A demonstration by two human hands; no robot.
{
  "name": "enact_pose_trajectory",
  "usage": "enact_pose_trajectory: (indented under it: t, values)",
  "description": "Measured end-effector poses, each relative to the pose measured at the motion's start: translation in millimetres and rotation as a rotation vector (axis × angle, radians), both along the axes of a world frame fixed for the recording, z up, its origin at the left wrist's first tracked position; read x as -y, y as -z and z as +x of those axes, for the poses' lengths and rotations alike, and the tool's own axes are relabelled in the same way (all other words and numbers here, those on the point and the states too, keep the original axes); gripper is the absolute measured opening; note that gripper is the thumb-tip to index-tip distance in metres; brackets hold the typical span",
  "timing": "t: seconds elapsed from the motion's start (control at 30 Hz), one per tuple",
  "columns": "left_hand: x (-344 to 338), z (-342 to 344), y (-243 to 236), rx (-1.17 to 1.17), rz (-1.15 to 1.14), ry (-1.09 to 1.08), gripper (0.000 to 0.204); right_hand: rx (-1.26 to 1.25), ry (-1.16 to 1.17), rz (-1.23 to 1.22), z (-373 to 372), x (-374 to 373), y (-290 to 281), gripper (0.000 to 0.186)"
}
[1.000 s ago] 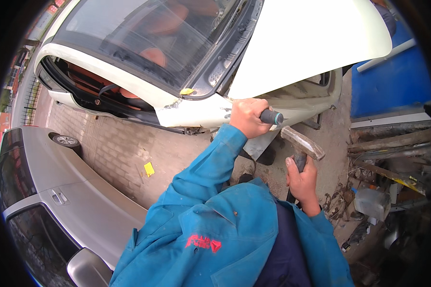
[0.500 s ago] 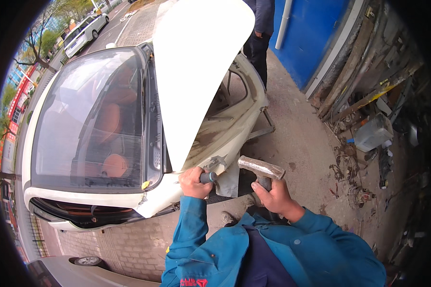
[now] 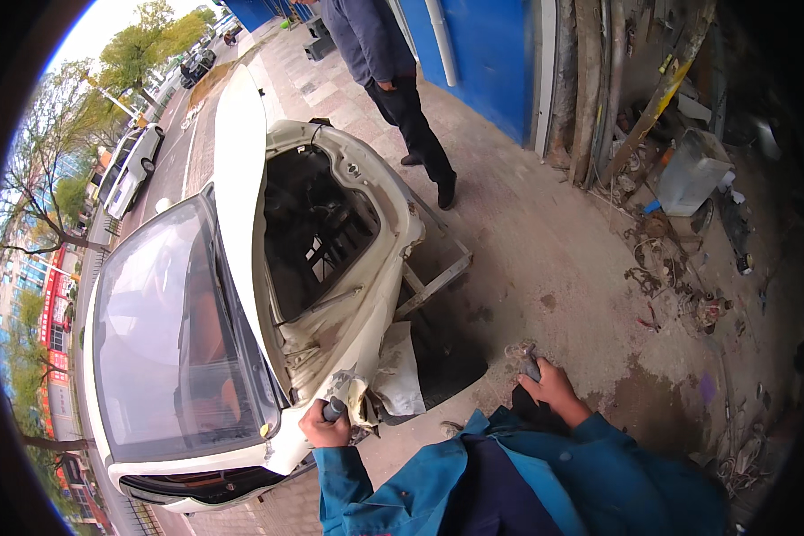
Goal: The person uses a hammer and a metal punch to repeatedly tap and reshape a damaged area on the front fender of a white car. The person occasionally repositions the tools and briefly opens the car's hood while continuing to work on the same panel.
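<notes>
My left hand (image 3: 322,429) is closed around a dark cylindrical tool (image 3: 334,409), against the front corner of a cream-white car (image 3: 286,454). What lies at the tool's far end is hard to make out. Right by it, the car's fender edge (image 3: 355,398) is torn and bent, with bare grey patches. My right hand (image 3: 554,391) grips a hammer (image 3: 531,366) by its handle, held out over the ground to the right of the car. The hammer's worn head points away from me and is apart from the metal. The raised hood (image 3: 239,134) stands up beside the open engine bay.
A metal frame (image 3: 438,284) juts from the car's front, with a pale sheet (image 3: 400,371) hanging nearby. Another person (image 3: 389,71) stands beyond it by a blue wall (image 3: 487,71). Scrap, poles and a translucent plastic container (image 3: 692,170) lie along the right side.
The view has shifted, so more of the engine bay and the other person show. The hammer has swung from lying crosswise to pointing away. My left hand still grips the dark tool.
</notes>
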State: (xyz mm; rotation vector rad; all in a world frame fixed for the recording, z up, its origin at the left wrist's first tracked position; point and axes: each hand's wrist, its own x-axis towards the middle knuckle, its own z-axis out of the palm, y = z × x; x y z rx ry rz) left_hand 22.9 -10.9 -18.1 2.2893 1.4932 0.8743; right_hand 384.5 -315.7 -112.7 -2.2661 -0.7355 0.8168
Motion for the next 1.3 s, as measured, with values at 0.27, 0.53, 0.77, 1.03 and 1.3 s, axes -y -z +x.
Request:
enact_pose_trajectory:
  t: [0.27,0.53,0.77,1.03,1.3]
  values:
    - [52.1,177.0,20.1,-0.081,-0.210,0.241,0.022,-0.073,-0.150,-0.151,151.0,18.0,-1.0,0.046]
    - [5.6,319.4,18.8,-0.239,-0.199,0.428,0.037,-0.246,-0.075,0.023,249.4,-57.5,-13.8,0.043]
    - [-89.2,420.4,46.7,-0.141,-0.162,0.286,0.039,-0.515,-0.046,0.029,351.8,-174.3,-6.9,0.046]
    - [-263.3,505.7,32.1,-0.158,-0.265,-0.062,0.028,-0.675,0.020,-0.023,462.8,-357.5,18.1,0.022]
    - [-369.9,534.2,44.6,-0.319,-0.441,-0.221,0.034,-0.825,0.049,0.041,508.2,-620.6,55.4,0.017]
